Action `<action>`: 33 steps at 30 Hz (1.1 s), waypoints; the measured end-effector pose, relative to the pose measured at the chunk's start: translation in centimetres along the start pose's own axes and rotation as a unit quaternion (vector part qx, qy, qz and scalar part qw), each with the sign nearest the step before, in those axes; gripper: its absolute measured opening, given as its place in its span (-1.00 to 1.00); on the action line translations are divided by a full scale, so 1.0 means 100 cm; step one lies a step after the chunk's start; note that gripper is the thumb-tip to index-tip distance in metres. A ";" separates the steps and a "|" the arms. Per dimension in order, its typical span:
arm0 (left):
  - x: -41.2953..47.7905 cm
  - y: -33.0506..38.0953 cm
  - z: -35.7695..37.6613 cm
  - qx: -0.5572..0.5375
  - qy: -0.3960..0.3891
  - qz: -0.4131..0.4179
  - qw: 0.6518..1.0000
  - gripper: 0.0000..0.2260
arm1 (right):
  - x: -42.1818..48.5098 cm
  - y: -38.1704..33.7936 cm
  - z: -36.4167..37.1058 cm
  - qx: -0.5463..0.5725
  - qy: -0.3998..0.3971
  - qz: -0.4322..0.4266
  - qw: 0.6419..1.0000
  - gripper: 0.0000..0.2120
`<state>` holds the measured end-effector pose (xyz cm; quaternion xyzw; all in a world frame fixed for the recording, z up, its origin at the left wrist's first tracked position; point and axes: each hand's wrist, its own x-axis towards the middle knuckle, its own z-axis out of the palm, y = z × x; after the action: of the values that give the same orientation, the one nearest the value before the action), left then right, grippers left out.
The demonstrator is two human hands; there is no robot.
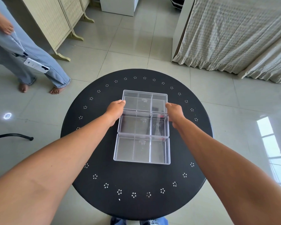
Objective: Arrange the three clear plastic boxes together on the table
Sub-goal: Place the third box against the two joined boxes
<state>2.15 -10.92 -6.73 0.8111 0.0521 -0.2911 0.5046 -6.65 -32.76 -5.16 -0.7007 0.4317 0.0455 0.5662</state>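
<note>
Three clear plastic boxes with inner dividers lie in a column on the round black table (136, 181). The far box (144, 101), the middle box (143, 125) and the near box (142, 149) touch edge to edge. My left hand (114, 109) grips the left side where the far and middle boxes meet. My right hand (174, 112) holds the right side at the same seam. Which of the two boxes the fingers press is hard to tell.
The table's rim carries a ring of small flower-shaped holes. Another person in blue jeans (39, 62) stands at the far left with a white phone (36, 65) hanging. A folding screen (55, 21) and a curtained bed (234, 34) stand behind the table.
</note>
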 end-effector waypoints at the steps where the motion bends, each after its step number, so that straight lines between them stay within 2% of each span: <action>1: 0.000 0.000 0.000 0.001 -0.003 0.000 1.000 -0.58 | 0.000 0.000 0.000 -0.001 0.000 0.000 1.000 -0.65; 5: 0.002 -0.002 0.001 0.008 -0.006 0.004 1.000 -0.75 | -0.001 0.001 0.000 -0.007 0.002 0.000 1.000 -0.64; 11: 0.001 -0.004 0.002 0.014 -0.002 0.007 1.000 -0.77 | -0.002 0.000 0.000 -0.014 0.007 0.002 1.000 -0.63; 14: 0.000 -0.004 0.002 0.016 -0.003 0.009 1.000 -0.70 | -0.003 0.000 0.002 -0.013 0.007 0.000 1.000 -0.64; 17: 0.001 -0.006 0.002 0.018 -0.006 0.013 1.000 -0.76 | -0.005 -0.001 0.002 -0.014 0.008 -0.001 1.000 -0.64; 19: 0.000 -0.006 0.002 0.017 -0.009 0.012 1.000 -0.71 | -0.005 -0.001 0.002 -0.014 0.009 -0.001 1.000 -0.64; 22: -0.002 -0.005 0.001 0.021 -0.011 0.010 1.000 -0.79 | -0.006 0.000 0.002 -0.015 0.012 0.000 1.000 -0.63; 23: -0.003 -0.004 0.001 0.022 -0.015 0.010 1.000 -0.78 | -0.006 0.001 0.001 -0.014 0.014 0.001 1.000 -0.63; 26: -0.006 -0.003 0.001 0.023 -0.011 0.004 1.000 -0.57 | -0.007 0.000 0.001 -0.017 0.018 0.004 1.000 -0.62; 33: -0.008 -0.003 -0.001 0.000 -0.004 -0.015 1.000 -0.48 | -0.011 -0.001 0.001 -0.032 0.016 0.005 0.999 -0.65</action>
<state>1.41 -10.48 -6.48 0.8089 0.0621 -0.3017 0.5007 -7.29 -32.08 -4.50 -0.7169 0.4424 0.0514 0.5364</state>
